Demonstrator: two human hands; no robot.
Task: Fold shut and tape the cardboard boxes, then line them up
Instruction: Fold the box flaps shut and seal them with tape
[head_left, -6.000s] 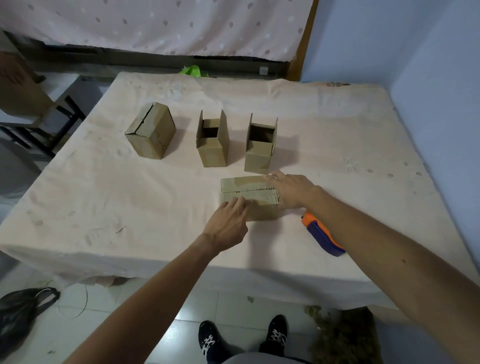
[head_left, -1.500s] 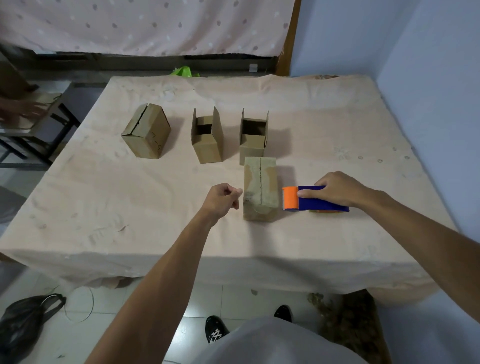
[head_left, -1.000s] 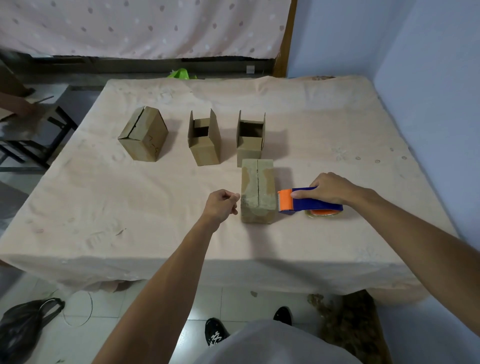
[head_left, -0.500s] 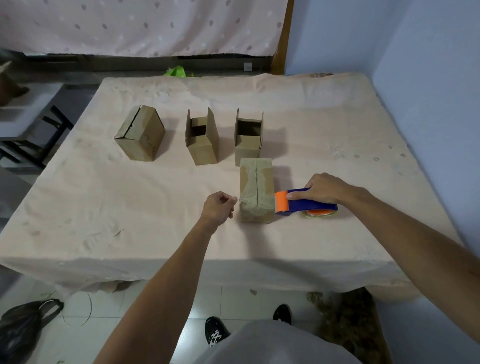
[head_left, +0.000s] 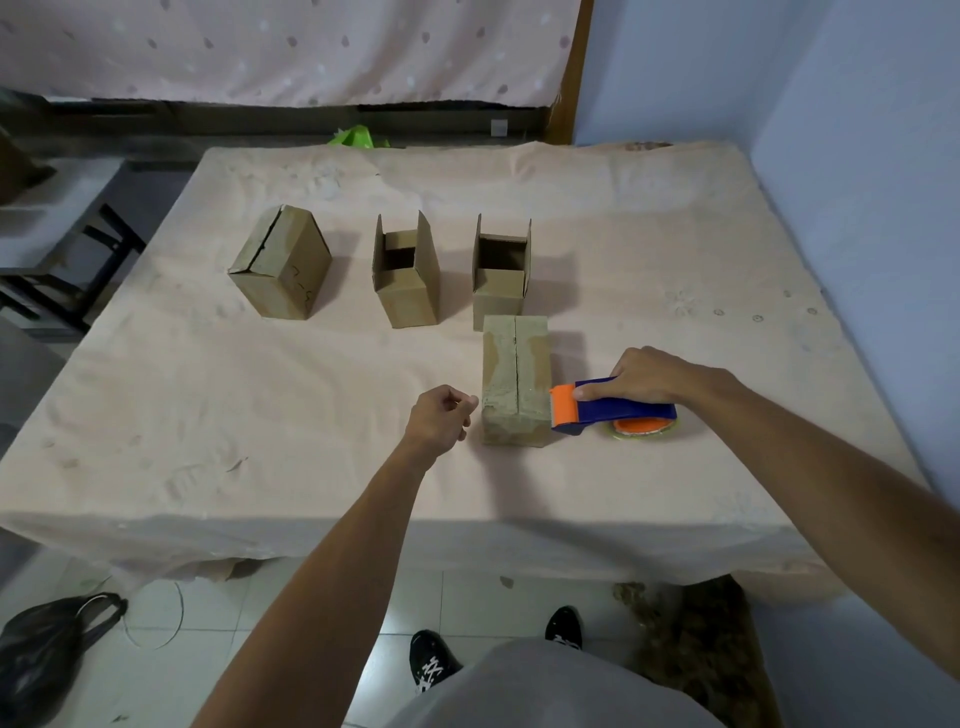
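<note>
Gripping the blue-and-orange dispenser (head_left: 623, 410), the right hand (head_left: 649, 374) holds its orange head against the right side of the folded box (head_left: 514, 374). That box lies just right of frame centre on the tabletop (head_left: 260, 415), its top seam running away from the viewer. The left hand (head_left: 439, 415) hovers just left of it, fingers curled into a loose fist with nothing visible inside. Across the upper middle of the frame stand three more: the closed box (head_left: 280, 265) at left, the open middle box (head_left: 405, 275), and the open right box (head_left: 501, 273) just behind the folded box.
</note>
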